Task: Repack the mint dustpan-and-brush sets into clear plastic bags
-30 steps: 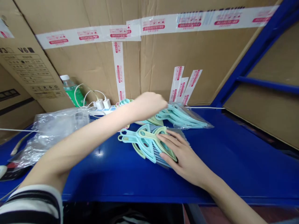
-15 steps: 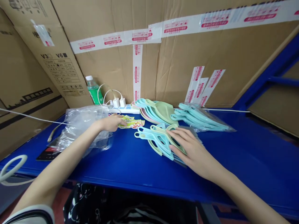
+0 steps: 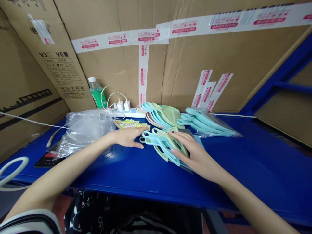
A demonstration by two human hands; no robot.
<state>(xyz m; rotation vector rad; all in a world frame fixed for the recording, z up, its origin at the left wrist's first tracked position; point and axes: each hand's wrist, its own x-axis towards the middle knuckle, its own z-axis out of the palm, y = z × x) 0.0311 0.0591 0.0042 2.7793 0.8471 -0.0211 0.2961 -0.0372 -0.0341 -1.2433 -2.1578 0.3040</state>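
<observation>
Blue steel shelf [image 3: 246, 165] in front of me, brown cardboard cartons [image 3: 234, 68] walling off the back. Contents listed from my hands outward.

Right hand [image 3: 196, 157]: spread wide over a stack of pastel plastic pieces [image 3: 164, 146], fingers across the top, thumb on the near side, the stack clasped in a broad grip. Stack lies on the shelf, centre front. Pieces are curved, teal and pale green, with looped handles pointing left. Their exact kind is hard to tell.

Left hand [image 3: 126, 136]: open, palm down, holding nothing, fingertips just beside those looped handles.

Behind the left hand: yellow printed labels [image 3: 129, 123], loosely fanned on the shelf.

Behind the stack: a second pile of curved plastic pieces [image 3: 159, 115] in pink, teal and green, lying apart from my hands.

To the right of that pile: teal pieces in a clear plastic bag [image 3: 206, 125].

Far left: a crumpled clear plastic bag [image 3: 85, 133], with a dark flat card [image 3: 48, 159] partly under its edge.

Along the back: a white power strip [image 3: 129, 113] with two plug-in chargers [image 3: 123, 106], and a water bottle with a green label [image 3: 97, 94].

Cartons: sealed with red-and-white printed tape [image 3: 122, 37].

Left forearm ends in a black-and-white striped sleeve [image 3: 29, 222].
</observation>
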